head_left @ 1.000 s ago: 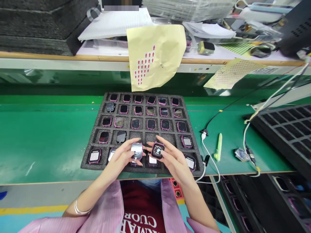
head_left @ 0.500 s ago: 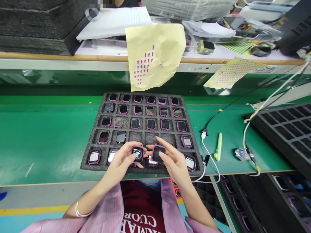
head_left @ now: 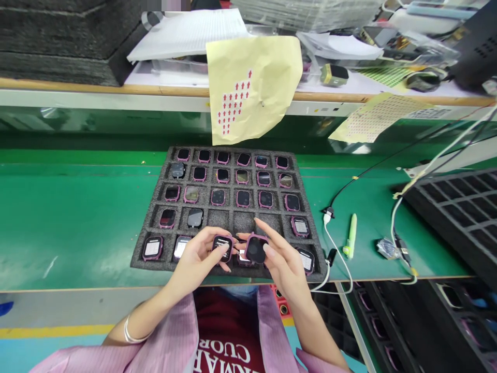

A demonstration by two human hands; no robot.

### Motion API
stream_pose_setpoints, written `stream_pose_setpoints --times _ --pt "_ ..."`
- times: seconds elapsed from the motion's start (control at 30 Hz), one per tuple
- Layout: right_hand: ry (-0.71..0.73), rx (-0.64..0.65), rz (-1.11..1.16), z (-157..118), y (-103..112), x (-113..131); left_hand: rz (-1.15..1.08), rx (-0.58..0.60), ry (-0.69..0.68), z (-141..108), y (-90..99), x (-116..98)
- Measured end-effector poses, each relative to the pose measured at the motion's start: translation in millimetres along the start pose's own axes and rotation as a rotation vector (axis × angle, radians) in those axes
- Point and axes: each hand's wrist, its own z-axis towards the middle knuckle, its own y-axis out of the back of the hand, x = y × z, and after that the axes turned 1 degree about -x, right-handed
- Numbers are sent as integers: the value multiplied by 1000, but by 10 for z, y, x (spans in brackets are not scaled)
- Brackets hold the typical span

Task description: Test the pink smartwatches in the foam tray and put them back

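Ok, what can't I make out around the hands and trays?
- Head view: wording on the lit watch in the left hand, too small to read.
- Head view: foam tray, front row partly covered by that hand, the right hand and its dark watch.
- Head view: black tray, cut off by the right edge.

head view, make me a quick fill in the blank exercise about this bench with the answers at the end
1. The left hand and right hand hold ____ watches in all.
2. The tray lies on a table coloured ____.
3. The arrows on the yellow paper are ____.
4. The pen lies to the ____ of the tray.

Missing words: two; green; red; right
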Motion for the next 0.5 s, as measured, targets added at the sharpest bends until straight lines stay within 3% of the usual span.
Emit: stream_pose_setpoints --times 0.3,0.5 --pt "-66 94 62 -53 62 40 -58 71 -33 1 40 -12" --pt "-116 102 13 -23 129 58 44 90 -5 32 92 -134"
